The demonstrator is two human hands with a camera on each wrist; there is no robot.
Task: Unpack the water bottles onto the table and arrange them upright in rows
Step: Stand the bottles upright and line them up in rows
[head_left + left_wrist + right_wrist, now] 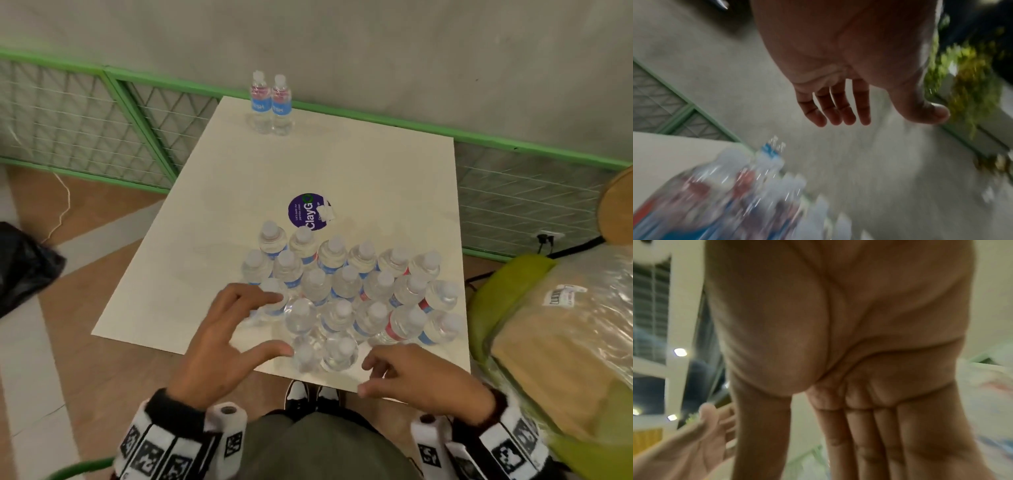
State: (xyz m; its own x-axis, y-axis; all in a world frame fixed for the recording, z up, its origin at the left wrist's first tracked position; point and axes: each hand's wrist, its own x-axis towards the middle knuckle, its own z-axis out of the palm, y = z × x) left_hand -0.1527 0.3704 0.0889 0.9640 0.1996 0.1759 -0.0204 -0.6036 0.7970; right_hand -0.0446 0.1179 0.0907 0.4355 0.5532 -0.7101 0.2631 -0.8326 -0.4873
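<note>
Wrists: both my sleeves sit at the near table edge, hands out over the bottles.
Left hand (219, 339): fingers spread and relaxed, holding nothing — fingertips by the left side of the cluster, thumb close to the front pair; whether they touch, I cannot tell.
Right hand (421, 377): fingers loosely bent, holding nothing, just right of the front pair.
Water bottles (346, 294): upright, packed in ragged rows on the near right part of the white table (376, 178) — directly ahead of my fingers.
Two far bottles (271, 102): upright, side by side at the far edge, well apart from my hands.
Purple sticker (306, 212): just behind the cluster.
</note>
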